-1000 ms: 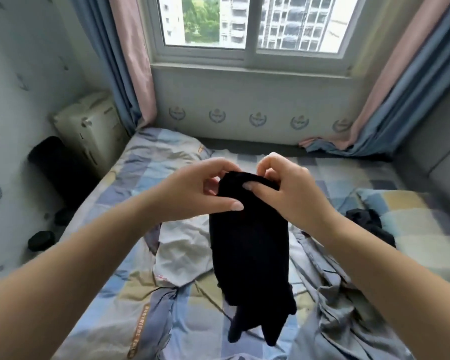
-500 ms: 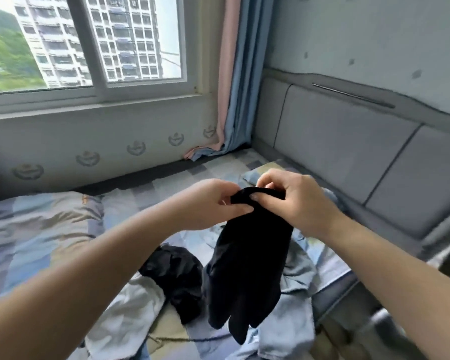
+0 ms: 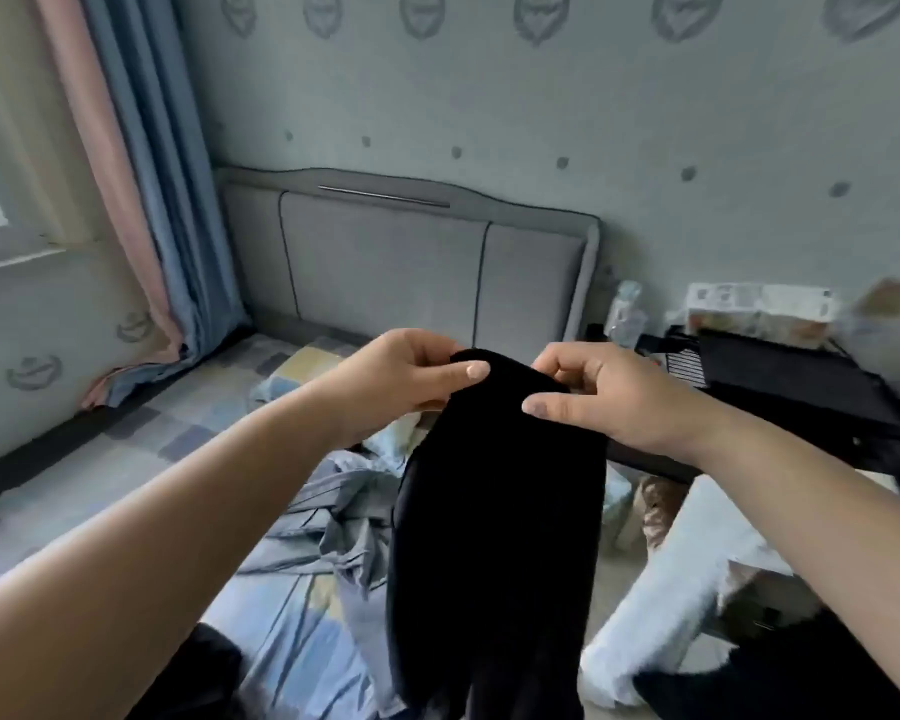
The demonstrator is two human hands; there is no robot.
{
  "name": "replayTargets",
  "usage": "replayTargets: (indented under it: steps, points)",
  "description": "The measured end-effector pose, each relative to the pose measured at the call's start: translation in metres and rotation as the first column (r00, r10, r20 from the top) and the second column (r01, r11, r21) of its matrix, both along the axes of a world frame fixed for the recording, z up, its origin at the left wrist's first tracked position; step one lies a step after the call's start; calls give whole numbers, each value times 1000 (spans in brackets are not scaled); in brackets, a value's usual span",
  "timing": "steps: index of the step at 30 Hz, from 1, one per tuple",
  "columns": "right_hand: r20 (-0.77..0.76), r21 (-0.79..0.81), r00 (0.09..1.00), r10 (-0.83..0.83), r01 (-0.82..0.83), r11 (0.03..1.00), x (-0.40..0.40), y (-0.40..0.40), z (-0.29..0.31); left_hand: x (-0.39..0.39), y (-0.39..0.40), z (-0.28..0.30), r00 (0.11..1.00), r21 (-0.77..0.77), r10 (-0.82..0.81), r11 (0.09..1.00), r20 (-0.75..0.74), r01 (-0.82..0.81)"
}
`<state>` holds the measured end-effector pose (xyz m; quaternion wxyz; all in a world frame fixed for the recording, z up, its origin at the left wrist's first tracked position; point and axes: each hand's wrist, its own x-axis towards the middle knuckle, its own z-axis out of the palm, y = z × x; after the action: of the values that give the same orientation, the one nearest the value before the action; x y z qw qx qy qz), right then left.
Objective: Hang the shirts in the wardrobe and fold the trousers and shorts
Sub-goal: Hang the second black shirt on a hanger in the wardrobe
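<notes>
A black garment (image 3: pixel 494 517) hangs in front of the person, held up in the air over the near edge of the bed (image 3: pixel 188 433); its long axis runs straight up and down, the gathered top end at the hands and the loose lower end pointing down and out of view at the bottom. Whether it is a shirt or trousers cannot be told. The left hand (image 3: pixel 411 371) pinches the top edge from the left, thumb in front and fingers (image 3: pixel 437 345) curled behind the cloth. The right hand (image 3: pixel 609 392) grips the same edge from the right, thumb laid across the front and fingers curled over the top. Behind and below the hanging cloth, a crumpled grey-blue garment (image 3: pixel 333 517) lies on the checked bed cover. Farther back stands a grey padded headboard (image 3: pixel 406 257) against the patterned wall, with blue and pink curtains (image 3: pixel 141 174) to the left. To the right, a dark tabletop (image 3: pixel 780 376) carries a blurred box and a bottle, and something pale blue (image 3: pixel 671 574) lies below it.
</notes>
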<state>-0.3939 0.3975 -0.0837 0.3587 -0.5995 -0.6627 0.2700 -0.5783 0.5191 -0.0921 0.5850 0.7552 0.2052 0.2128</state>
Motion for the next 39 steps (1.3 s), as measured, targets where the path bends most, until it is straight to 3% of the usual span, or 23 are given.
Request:
replayTargets:
  steps: [3,5,8,10,14,19,23,29,34,39]
  points:
    - [94,-118,988,-124,135,984,43,-55,3,60,-26,1,993,255,-87,961,-85,106]
    - [192,-215,967,-166,206,955,70,-91,3,94,-52,6,964,503,-129,833,-231,232]
    - [328,-356,922,-208,325,876,114,-160,3,151,-108,10,915,662,-205,637,-347,394]
    - [390,-423,888,-243,407,810,140,-209,7,188,-146,11,897,634,-299,636,-325,441]
    - [536,-457,797,-278,551,698,193,-302,8,259,-224,14,904,508,-408,756,-128,413]
    - [598,-417,678,-426,718,558,253,-403,-9,340,-293,12,901,404,-428,838,68,367]
    - [641,-426,556,-529,831,358,292,-478,-34,408,-343,9,902,246,-387,909,191,337]
    - [636,-328,347,-689,930,165,324,-579,-38,495,-410,-5,899,201,-370,923,234,327]
    - [491,-154,50,-869,988,-30,342,-647,-12,566,-457,-2,849,248,-461,881,258,402]
    - [520,1,-199,-831,973,-232,372,-678,40,649,-494,24,773,93,-533,839,345,537]
